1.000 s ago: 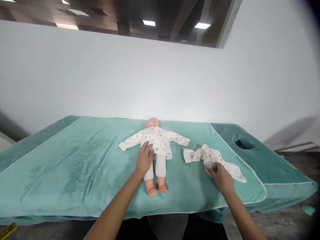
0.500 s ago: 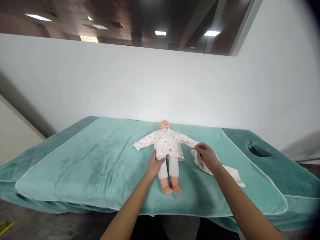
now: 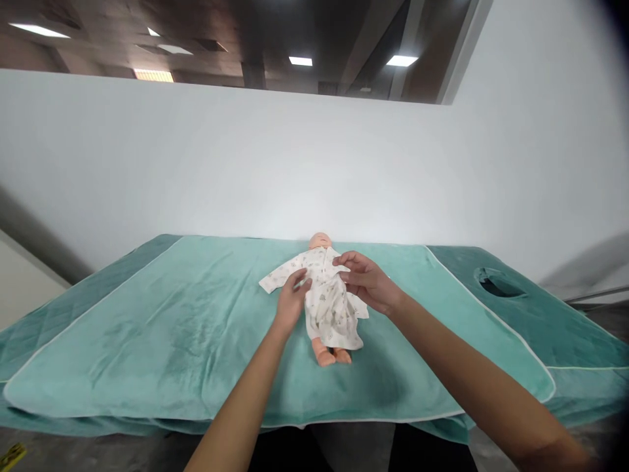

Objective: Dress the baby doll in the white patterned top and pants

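Note:
A baby doll point(image 3: 320, 240) lies on its back on the green blanket point(image 3: 221, 367), head toward the wall. It wears a white printed baby shirt point(image 3: 285, 272), one sleeve stretched out to the left. Over its lower body and legs lies a crumpled white printed baby garment point(image 3: 331, 311), whose exact kind I cannot make out; only the bare feet stick out below. My left hand point(image 3: 292, 298) is at the left side of the shirt, fingers apart and curved. My right hand point(image 3: 366, 282) hovers over the doll's right-hand side, thumb and fingers apart, covering the other sleeve.
The blanket covers a green padded bed with a round hole point(image 3: 498, 283) near its right end. Behind the bed rises a white wall point(image 3: 304, 170) with a window point(image 3: 275, 42) above. A yellow and black marking point(image 3: 12, 457) shows on the floor at lower left.
The crumpled garment has gone from the blanket on the right to over the doll's legs. My right hand has moved left to the doll, and my left hand has shifted up beside the shirt.

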Motion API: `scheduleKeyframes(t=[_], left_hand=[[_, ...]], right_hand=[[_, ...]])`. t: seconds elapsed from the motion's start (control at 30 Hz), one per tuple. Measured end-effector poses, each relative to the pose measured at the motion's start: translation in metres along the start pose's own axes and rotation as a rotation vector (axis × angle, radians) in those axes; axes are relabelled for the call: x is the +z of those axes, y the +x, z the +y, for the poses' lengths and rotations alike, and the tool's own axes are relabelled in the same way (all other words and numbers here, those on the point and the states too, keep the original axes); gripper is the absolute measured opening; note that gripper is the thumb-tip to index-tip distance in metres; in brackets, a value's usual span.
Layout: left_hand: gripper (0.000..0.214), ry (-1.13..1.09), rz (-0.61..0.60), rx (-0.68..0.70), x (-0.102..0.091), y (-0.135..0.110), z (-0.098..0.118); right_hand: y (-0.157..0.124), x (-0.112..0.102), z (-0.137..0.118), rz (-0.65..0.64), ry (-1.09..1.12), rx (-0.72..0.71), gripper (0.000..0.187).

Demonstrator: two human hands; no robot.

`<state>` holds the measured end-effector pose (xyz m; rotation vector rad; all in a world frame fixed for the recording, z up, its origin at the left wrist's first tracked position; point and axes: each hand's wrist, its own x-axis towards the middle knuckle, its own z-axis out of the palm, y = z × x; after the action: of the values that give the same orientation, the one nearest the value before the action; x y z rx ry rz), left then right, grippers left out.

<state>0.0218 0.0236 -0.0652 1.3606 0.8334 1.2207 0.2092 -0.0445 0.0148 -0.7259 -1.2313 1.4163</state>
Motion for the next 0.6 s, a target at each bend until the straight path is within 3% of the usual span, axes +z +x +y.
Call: scheduleKeyframes(t=[0.07,0.13,0.3,0.37,0.5,0.6], left_hand=[[0.052,-0.079,-0.261,0.002,-0.002,-0.002,0.024],[0.057,-0.104,-0.438,-0.004,-0.005,-0.004,0.044],[0.048,0.019,-0.57,-0.13,-0.012,-0.007,0.07],[0.038,0.039,-0.51,-0.106,-0.01,-0.006,0.074],[0.023,-0.057,-0.197,0.065,0.005,-0.005,0.081],[0.018,-0.107,-0.072,0.094,0.016,-0.006,0.09]], right_hand=[[0.006,0.0,0.002,-0.047,-0.009,0.034,0.027],[0.015,0.002,0.0,-0.072,-0.007,0.019,0.028],[0.03,0.006,-0.02,-0.095,-0.023,-0.047,0.034],[0.031,0.008,-0.024,-0.096,-0.043,0.004,0.038],[0.028,0.008,-0.025,-0.068,-0.158,0.128,0.041],[0.018,0.004,-0.027,-0.206,-0.343,0.205,0.04]])
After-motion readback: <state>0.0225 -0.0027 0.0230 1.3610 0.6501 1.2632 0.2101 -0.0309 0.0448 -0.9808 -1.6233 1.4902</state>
